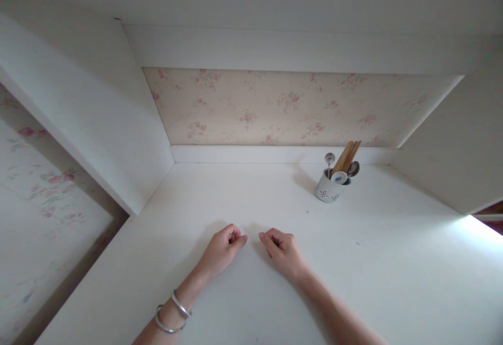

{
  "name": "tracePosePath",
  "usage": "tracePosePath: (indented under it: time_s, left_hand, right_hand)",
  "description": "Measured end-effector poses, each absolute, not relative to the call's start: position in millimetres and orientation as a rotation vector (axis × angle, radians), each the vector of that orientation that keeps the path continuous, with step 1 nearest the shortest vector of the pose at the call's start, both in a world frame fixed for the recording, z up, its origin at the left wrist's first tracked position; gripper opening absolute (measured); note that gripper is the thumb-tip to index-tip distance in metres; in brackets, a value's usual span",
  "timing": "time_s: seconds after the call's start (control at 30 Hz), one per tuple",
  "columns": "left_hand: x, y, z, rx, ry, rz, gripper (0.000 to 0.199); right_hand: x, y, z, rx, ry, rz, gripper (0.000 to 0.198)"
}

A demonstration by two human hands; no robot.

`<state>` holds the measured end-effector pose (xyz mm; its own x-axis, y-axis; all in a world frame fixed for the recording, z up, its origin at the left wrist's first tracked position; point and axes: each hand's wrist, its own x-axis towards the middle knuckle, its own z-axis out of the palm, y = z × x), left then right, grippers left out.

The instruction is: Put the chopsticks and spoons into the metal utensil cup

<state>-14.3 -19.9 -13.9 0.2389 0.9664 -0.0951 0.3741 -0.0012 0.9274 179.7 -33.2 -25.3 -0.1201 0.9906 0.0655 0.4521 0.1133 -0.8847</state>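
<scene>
My left hand (223,249) rests on the white tabletop (243,193), its fingers curled into a loose fist with nothing in it. Opposite it, a short gap away, my right hand (283,255) is curled the same way and holds nothing. Beyond my right hand, toward the back, stands a white utensil holder (326,190) with small holes in its side. Several wooden chopsticks (346,157) lean in it. With them are a small metal spoon (329,159), a darker metal spoon (353,169) and a white piece with a blue pattern (339,178), perhaps a ceramic spoon.
White panels rise on the left (106,98) and the right (451,151) of the table. A shelf (275,46) overhangs the back, above floral wallpaper (255,106). Two silver bangles (181,305) circle my left wrist.
</scene>
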Motion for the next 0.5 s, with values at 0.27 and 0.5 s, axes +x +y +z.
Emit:
tracePosePath:
  time_s: [0.27, 0.5]
  left_hand:
    - [-14.4, -19.1, -15.8, 1.562, 1.299, 0.773, 0.027]
    - [-15.4, -20.0, -16.5, 1.588, 1.315, 0.764, 0.027]
  right_hand:
    - [179.9, -33.7, -25.1, -1.411, -1.71, 0.969, 0.044]
    - [179.8, -32.9, -25.1, -1.417, -1.74, 0.981, 0.044]
